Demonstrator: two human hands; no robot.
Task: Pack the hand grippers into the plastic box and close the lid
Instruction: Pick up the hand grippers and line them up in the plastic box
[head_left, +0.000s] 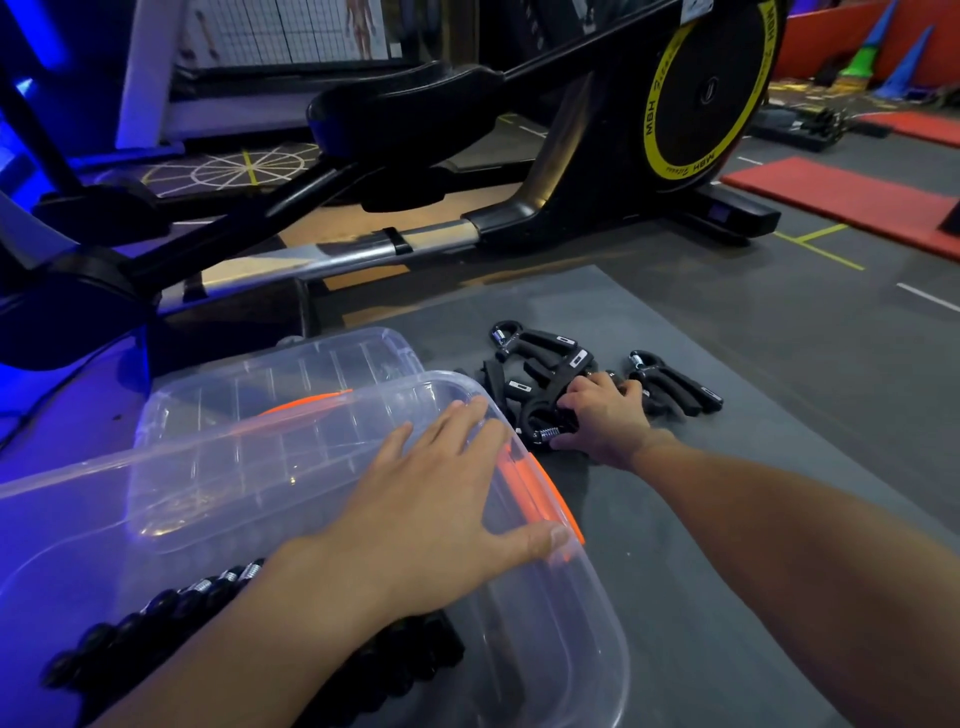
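A clear plastic box with orange latches stands on the grey mat at lower left. Several black hand grippers lie inside it. My left hand rests flat on the box's far right rim, fingers straight. The clear lid lies tilted behind the box. A pile of black hand grippers sits on the mat to the right of the box. My right hand curls its fingers round grippers in that pile. One more gripper lies just right of the hand.
A black elliptical trainer with a yellow-ringed wheel stands close behind the mat, its rail running along the mat's far edge. Red mats and coloured cones lie at the far right. Grey mat stretches beneath my right forearm.
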